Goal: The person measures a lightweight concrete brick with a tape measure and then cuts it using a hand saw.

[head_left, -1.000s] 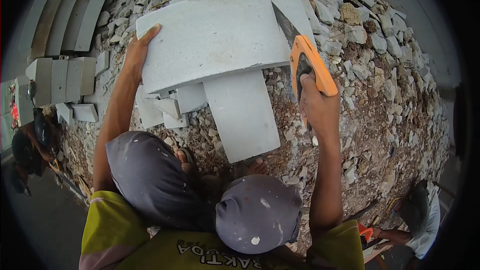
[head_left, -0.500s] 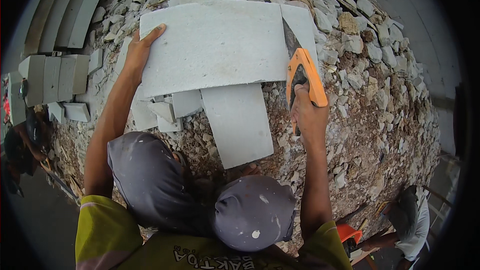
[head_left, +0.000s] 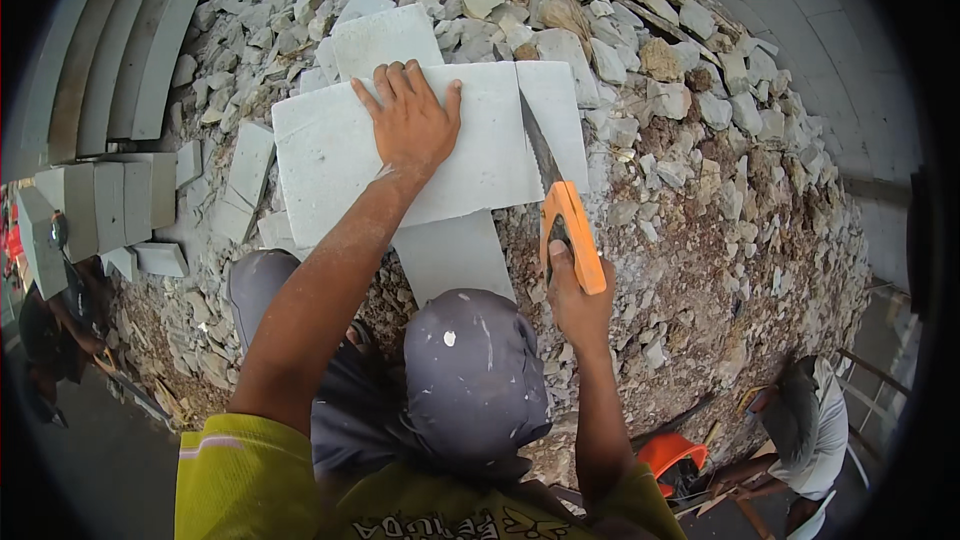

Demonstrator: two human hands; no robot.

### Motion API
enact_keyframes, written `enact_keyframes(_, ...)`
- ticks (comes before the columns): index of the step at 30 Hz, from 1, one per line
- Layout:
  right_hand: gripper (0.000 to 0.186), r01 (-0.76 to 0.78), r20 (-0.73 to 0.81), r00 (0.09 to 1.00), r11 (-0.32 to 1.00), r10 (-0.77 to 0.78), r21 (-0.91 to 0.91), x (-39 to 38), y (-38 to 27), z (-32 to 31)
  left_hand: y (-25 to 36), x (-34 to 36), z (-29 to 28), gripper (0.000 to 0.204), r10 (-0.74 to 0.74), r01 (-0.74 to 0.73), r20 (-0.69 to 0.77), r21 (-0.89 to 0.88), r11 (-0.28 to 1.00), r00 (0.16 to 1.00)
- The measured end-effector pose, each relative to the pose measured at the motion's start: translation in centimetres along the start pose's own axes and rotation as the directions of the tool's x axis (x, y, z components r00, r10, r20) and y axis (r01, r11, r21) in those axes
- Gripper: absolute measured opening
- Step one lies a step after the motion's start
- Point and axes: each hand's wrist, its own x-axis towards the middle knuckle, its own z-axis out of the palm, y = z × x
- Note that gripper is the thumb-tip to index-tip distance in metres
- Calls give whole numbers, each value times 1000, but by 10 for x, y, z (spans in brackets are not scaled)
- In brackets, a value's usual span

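Observation:
A wide white lightweight block [head_left: 330, 155] lies across other block pieces. My left hand [head_left: 412, 125] rests flat on its top near the far edge, fingers spread. My right hand [head_left: 582, 295] is closed around the orange handle of a hand saw [head_left: 570, 220]. The saw's blade runs up along a straight cut line in the block, close to its right end. To the right of that line is a narrow end piece [head_left: 556, 125]. Beneath the block, one slab [head_left: 455, 255] sticks out toward me and another [head_left: 385, 40] shows at the far side.
Broken block rubble [head_left: 700, 105] and brown soil surround the work. Stacked blocks [head_left: 105, 205] stand at the left, with long panels [head_left: 150, 50] behind them. A person [head_left: 810, 430] works at the lower right near an orange bucket [head_left: 672, 455]; another person [head_left: 65, 310] is at the left edge.
My left hand has gone from the block's left edge to flat on its top. In the picture, the saw and right hand sit lower and farther left, and my view has shifted.

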Motion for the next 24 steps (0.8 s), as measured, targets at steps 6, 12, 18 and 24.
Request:
enact_keyframes(6, 34, -4, -10, 1000, 1000, 4, -17, -34, -32, -23, 11, 6, -9, 61, 14, -15, -68, -14, 1000, 998)
enact_keyframes(12, 21, -26, 48, 998, 998, 29, -61, 3, -28, -3, 0, 3, -10, 60, -18, 17, -5, -27, 999, 1000)
enact_keyframes(18, 28, -129, 88, 986, 985, 139, -119, 13, -46, -21, 17, 6, -7, 59, 40, -36, -96, 43, 998, 995)
enact_keyframes(24, 22, -63, 103, 992, 996, 68, -56, -31, -33, -36, -3, 10, -4, 62, 17, -12, -104, 51, 999, 994)
